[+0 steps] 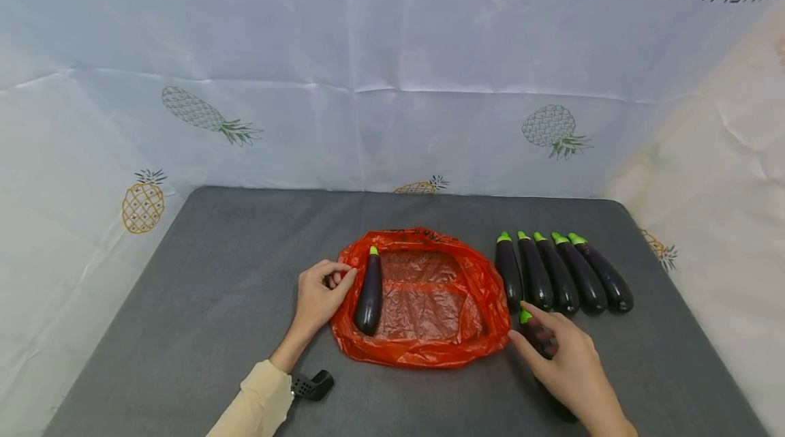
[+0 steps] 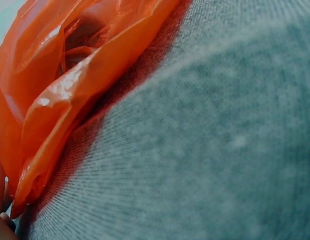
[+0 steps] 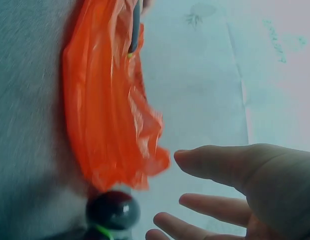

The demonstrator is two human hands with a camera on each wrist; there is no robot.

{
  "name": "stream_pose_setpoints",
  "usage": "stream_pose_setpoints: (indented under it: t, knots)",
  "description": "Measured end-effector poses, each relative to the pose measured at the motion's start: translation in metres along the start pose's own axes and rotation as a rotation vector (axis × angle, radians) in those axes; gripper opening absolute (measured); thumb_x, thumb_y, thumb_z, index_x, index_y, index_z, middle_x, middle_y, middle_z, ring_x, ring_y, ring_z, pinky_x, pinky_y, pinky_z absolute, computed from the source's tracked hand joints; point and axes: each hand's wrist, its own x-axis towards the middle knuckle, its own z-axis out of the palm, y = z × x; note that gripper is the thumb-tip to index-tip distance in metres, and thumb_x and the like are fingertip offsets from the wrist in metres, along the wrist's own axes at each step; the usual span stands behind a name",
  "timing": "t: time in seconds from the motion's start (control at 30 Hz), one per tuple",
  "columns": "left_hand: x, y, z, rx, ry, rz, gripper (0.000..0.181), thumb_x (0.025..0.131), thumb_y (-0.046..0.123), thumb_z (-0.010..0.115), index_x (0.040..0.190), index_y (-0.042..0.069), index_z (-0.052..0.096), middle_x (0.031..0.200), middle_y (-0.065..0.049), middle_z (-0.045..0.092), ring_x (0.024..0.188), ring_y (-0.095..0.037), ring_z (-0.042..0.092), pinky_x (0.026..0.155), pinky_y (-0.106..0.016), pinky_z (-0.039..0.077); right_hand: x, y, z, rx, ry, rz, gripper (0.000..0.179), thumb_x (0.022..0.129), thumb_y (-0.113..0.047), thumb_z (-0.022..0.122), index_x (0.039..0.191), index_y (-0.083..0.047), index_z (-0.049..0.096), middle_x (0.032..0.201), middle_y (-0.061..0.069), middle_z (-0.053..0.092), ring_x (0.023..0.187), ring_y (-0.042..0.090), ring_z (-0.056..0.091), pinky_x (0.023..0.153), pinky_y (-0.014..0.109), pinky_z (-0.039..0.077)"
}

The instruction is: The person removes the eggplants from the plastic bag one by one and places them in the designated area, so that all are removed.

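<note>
A red plastic bag point(image 1: 423, 355) lies with its mouth spread wide and its rim rolled outward. One eggplant point(image 1: 369, 297) with a green tip leans upright along the inner left side of the bag. My left hand point(image 1: 319, 294) pinches the bag's left rim between thumb and fingers. Beside the right rim, my right hand point(image 1: 573, 362) hovers with thumb and fingers spread. Partly hidden below it is another eggplant point(image 1: 525, 316), only its green tip and bits of its dark body showing. In the right wrist view, nothing sits between the fingers.
Several eggplants point(image 1: 564, 277) lie side by side to the right of the bag, green tips pointing away from me. Everything rests on a dark grey table point(image 1: 245, 239). Behind it hangs a white cloth point(image 1: 392, 130) printed with pineapples. A black strap point(image 1: 313, 386) circles my left wrist.
</note>
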Motion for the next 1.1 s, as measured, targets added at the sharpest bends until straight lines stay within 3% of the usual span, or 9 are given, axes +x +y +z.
stream_pose_setpoints:
  t: [0.27,0.43,0.6,0.83,1.1]
  knots:
    - [0.000,0.002,-0.001,-0.004,0.009,0.022,0.006,0.078,0.016,0.075,0.076,0.015,0.069,0.059,0.003,0.048,0.050,-0.008,0.042,0.047,-0.018,0.034,0.008,-0.022,0.016,0.080,0.016,-0.080,0.045,0.077,-0.028,0.075,0.117,-0.012,0.064,0.086,-0.002,0.061,0.069,0.011,0.054,0.057,0.025,0.046]
    - [0.000,0.005,-0.001,-0.003,0.005,0.007,0.006,0.079,0.016,0.073,0.075,0.014,0.069,0.058,0.002,0.047,0.050,-0.008,0.042,0.047,-0.018,0.034,0.014,-0.035,0.023,0.101,0.040,-0.129,0.043,0.076,-0.026,0.076,0.115,-0.011,0.065,0.089,0.000,0.062,0.075,0.017,0.051,0.062,0.033,0.040]
    - [0.000,0.005,-0.001,-0.005,0.000,-0.004,0.007,0.079,0.016,0.074,0.075,0.014,0.069,0.058,0.001,0.048,0.050,-0.010,0.042,0.047,-0.019,0.034,0.020,-0.045,0.027,0.142,0.052,-0.165,0.043,0.077,-0.027,0.075,0.116,-0.011,0.065,0.096,0.002,0.065,0.088,0.021,0.057,0.071,0.043,0.046]
    - [0.000,0.000,-0.001,0.006,-0.013,-0.022,0.008,0.080,0.021,0.072,0.075,0.016,0.069,0.060,0.005,0.047,0.051,-0.008,0.043,0.048,-0.018,0.034,0.028,-0.057,0.033,0.189,0.033,-0.184,0.046,0.076,-0.023,0.076,0.118,-0.012,0.063,0.095,-0.001,0.063,0.082,0.014,0.058,0.064,0.034,0.049]
    - [0.000,-0.001,0.000,0.010,-0.005,0.003,0.008,0.080,0.019,0.073,0.075,0.016,0.068,0.059,0.004,0.047,0.051,-0.008,0.042,0.047,-0.017,0.034,0.034,-0.072,0.037,0.217,0.026,-0.191,0.046,0.078,-0.029,0.074,0.121,-0.018,0.061,0.094,-0.006,0.062,0.074,0.004,0.053,0.061,0.028,0.045]
